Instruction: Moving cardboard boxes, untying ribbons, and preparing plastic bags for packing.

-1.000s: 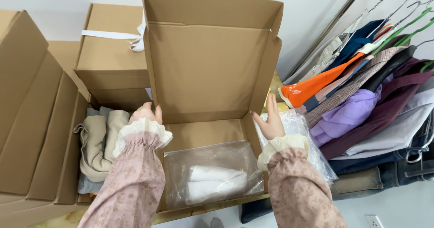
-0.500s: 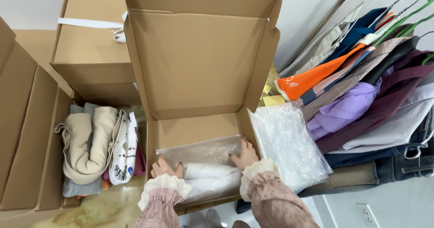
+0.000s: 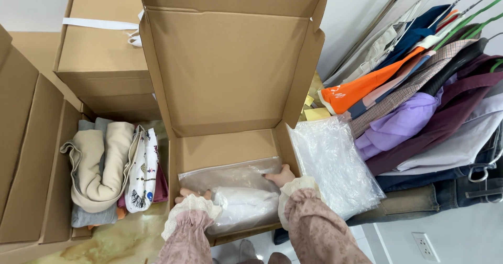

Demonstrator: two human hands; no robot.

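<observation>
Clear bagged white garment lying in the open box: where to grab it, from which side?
Probably the two near corners of the clear bag, from above. It lies flat on the floor of the open box, walls close on both sides, so only the top is free. The left hand and right hand are at those corners.

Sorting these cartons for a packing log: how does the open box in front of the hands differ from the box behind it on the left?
The open cardboard box has its lid standing upright, while the closed box is shut. The closed box has a white ribbon tied across its top; the open box has none. The open box shows its contents, a clear bag with a white garment under both hands; the closed box's contents are hidden. Both are plain brown cardboard.
</observation>
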